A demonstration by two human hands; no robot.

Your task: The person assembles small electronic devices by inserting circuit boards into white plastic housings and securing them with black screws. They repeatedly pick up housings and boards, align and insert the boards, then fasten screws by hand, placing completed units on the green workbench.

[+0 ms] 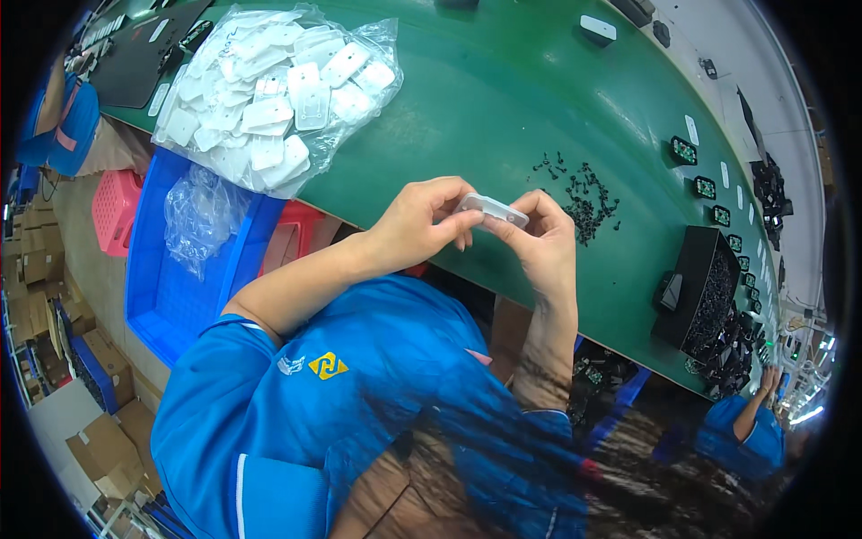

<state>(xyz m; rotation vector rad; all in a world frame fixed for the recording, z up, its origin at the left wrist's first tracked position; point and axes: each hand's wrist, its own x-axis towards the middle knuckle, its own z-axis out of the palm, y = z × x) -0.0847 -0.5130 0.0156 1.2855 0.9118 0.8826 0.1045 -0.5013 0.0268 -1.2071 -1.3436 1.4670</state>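
Between my two hands, over the near edge of the green table (pixel 467 117), is a small white plastic cover (pixel 493 209) with rounded ends. My left hand (pixel 429 216) pinches its left end between thumb and fingers. At its right end, the thumb and fingers of my right hand (pixel 544 241) close on it. The cover is tilted, and its underside is partly hidden by my fingers. To the right of my hands lie many loose small black parts (pixel 588 202), scattered on the table. A clear plastic bag full of similar white covers (pixel 312 105) lies on the left.
A blue bin (pixel 148 260) with crumpled clear plastic (pixel 202 220) stands left, beside a pink stool (pixel 115 211). A black box (pixel 691 287) of small black parts sits right. Black cases with green circuit boards (pixel 704 187) line the far right. Other people in blue work at both sides.
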